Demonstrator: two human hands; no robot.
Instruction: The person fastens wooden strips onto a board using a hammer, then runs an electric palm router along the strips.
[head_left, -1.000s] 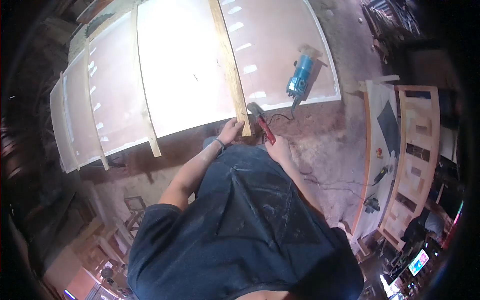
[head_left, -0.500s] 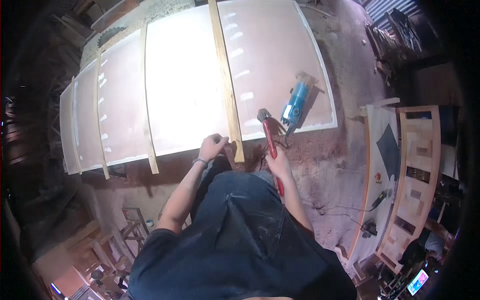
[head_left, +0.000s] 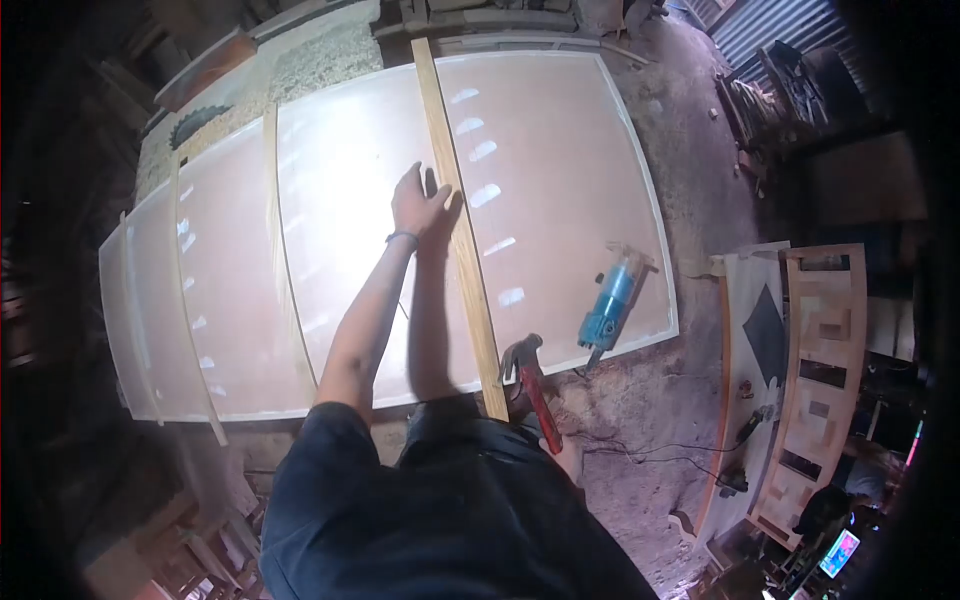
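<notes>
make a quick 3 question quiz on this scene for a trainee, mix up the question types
1. What does the right hand hold?
A) a saw
B) a hammer
C) a paintbrush

2. True or false: the blue power tool lies on the panel.

3. Which hand is closer to the far end of the rightmost wooden strip on the panel?

Key:
1. B
2. True
3. The left hand
</notes>
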